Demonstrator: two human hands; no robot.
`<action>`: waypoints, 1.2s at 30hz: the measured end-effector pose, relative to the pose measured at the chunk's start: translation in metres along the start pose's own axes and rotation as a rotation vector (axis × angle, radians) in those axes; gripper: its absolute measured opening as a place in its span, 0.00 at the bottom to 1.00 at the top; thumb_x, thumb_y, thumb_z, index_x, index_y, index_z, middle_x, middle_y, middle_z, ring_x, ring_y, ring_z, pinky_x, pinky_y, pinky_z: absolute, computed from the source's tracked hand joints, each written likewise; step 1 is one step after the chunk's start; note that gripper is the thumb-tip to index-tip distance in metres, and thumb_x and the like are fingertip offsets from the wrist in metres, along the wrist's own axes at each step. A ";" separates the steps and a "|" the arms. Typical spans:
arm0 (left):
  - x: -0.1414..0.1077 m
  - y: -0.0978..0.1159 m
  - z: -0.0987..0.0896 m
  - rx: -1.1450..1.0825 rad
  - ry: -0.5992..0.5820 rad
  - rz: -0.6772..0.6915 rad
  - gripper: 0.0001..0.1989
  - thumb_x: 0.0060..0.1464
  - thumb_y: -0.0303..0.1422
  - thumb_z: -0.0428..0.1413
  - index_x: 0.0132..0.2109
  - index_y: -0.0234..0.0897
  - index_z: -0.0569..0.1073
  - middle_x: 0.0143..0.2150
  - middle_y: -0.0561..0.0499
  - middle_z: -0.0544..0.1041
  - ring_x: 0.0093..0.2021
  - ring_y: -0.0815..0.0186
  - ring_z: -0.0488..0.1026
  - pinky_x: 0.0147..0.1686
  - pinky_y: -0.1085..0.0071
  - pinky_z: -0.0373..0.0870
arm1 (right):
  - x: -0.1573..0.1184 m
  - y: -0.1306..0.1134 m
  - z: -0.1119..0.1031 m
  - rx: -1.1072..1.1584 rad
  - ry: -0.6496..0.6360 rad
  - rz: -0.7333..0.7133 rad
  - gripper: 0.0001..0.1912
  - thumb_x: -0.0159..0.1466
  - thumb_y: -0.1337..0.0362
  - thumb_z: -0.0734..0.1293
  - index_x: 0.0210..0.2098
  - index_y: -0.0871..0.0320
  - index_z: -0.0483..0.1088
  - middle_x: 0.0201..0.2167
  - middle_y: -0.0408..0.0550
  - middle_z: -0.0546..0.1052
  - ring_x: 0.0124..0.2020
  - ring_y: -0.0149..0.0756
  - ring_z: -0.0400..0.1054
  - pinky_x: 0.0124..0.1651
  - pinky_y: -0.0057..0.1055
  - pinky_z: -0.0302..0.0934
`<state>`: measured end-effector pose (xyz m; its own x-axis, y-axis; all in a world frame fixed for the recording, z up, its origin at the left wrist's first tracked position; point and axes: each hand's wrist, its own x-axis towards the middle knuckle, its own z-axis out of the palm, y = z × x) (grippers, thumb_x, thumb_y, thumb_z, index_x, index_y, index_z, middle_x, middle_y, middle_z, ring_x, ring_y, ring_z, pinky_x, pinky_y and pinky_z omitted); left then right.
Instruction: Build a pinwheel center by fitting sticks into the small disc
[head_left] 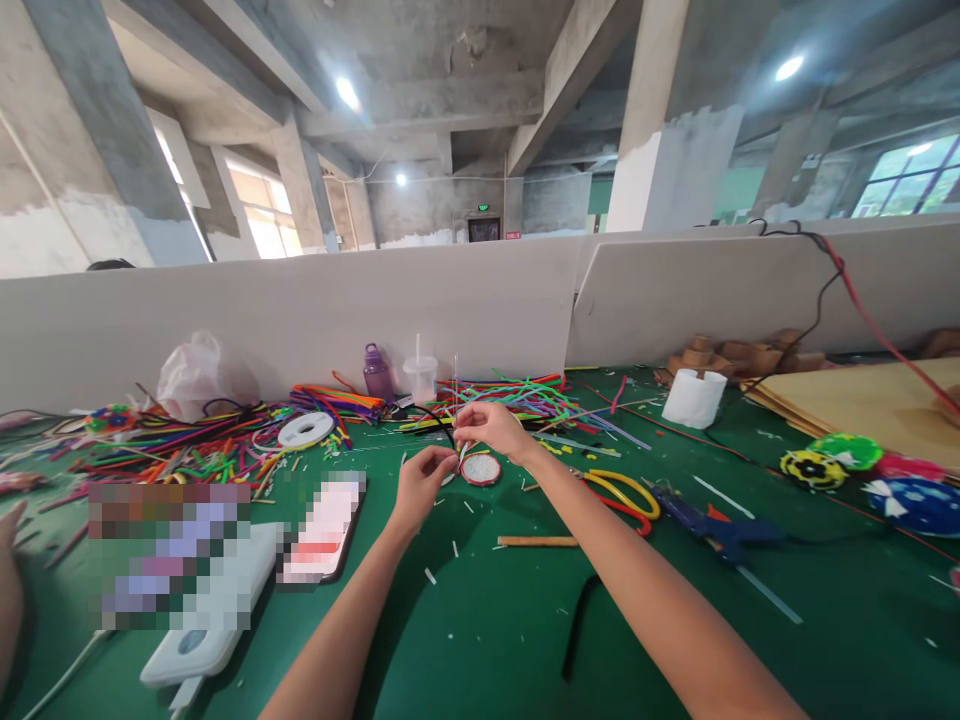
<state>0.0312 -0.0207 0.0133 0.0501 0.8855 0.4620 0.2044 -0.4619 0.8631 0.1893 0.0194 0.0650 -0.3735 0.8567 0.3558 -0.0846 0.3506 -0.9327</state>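
Note:
My left hand [426, 484] is closed in a pinch, its fingertips at the lower end of a thin black pipe cleaner [433, 413] that curves up and to the left. Just above and to the right, my right hand [495, 430] also pinches; what lies between its fingertips is too small to make out. A thin clear upright strand [455, 380] shows above those fingers. Below both hands, a small round piece [481, 469] with a white speckled face and a reddish rim rests on the green table [480, 650].
Yellow- and red-handled pliers [619, 492], a wooden stick [538, 541] and a blue glue gun [709, 525] lie right. Colourful pipe cleaners [517, 405], a purple bottle [377, 372] and a lidded cup [421, 379] are behind. A phone [326, 530] lies left; another person's arm [9, 590] shows at the edge.

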 end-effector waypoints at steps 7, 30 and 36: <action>-0.001 0.001 0.002 -0.082 -0.004 -0.039 0.14 0.46 0.42 0.60 0.31 0.33 0.74 0.26 0.51 0.75 0.28 0.66 0.71 0.32 0.71 0.68 | 0.000 -0.001 -0.002 -0.008 0.011 0.015 0.10 0.45 0.67 0.72 0.27 0.61 0.70 0.21 0.41 0.73 0.22 0.30 0.70 0.29 0.28 0.65; -0.003 -0.003 0.003 0.039 0.042 0.047 0.12 0.49 0.40 0.58 0.37 0.35 0.76 0.33 0.49 0.79 0.33 0.65 0.75 0.36 0.70 0.71 | -0.003 -0.023 0.005 -0.064 0.062 -0.145 0.11 0.52 0.59 0.69 0.27 0.62 0.72 0.21 0.45 0.74 0.23 0.30 0.67 0.28 0.27 0.61; -0.004 -0.001 0.003 0.119 0.008 0.083 0.11 0.51 0.39 0.57 0.35 0.36 0.77 0.35 0.49 0.80 0.34 0.63 0.76 0.38 0.68 0.72 | -0.005 -0.022 0.009 -0.090 0.037 -0.138 0.09 0.51 0.60 0.70 0.25 0.61 0.72 0.21 0.45 0.74 0.24 0.32 0.68 0.31 0.29 0.61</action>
<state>0.0337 -0.0241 0.0100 0.0636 0.8438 0.5328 0.3143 -0.5236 0.7918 0.1847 0.0042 0.0829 -0.3295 0.8109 0.4836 -0.0488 0.4969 -0.8664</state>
